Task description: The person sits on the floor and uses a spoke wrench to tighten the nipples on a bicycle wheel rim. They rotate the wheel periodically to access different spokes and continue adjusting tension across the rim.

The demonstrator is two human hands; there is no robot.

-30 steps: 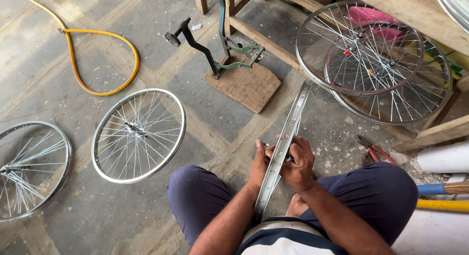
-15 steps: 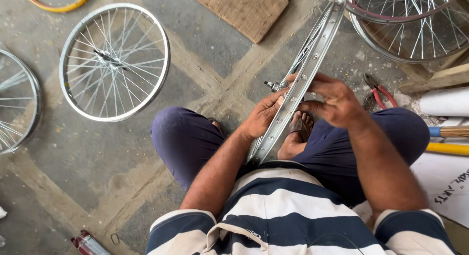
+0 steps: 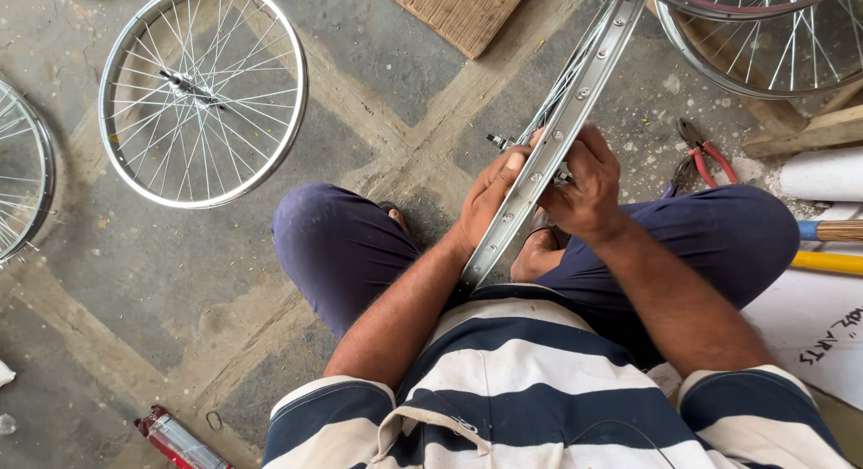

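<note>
Sitting on the concrete floor (image 3: 270, 253) with knees spread, the person held a bare wheel rim (image 3: 539, 163) on edge between the legs, its lower end resting against the striped shirt (image 3: 539, 379) and its upper end running out of view at the top. The left hand (image 3: 490, 199) pressed against the rim's left side, fingers wrapped onto it. The right hand (image 3: 584, 186) clasped the rim from the right, fingers curled over something small at the hub (image 3: 500, 143); I could not tell what. A finished spoked wheel (image 3: 202, 92) lay flat on the floor to the left, well apart, with another wheel (image 3: 22, 172) partly cut off at the edge. Red-handled pliers (image 3: 706, 159) lay just beyond the right knee.
</note>
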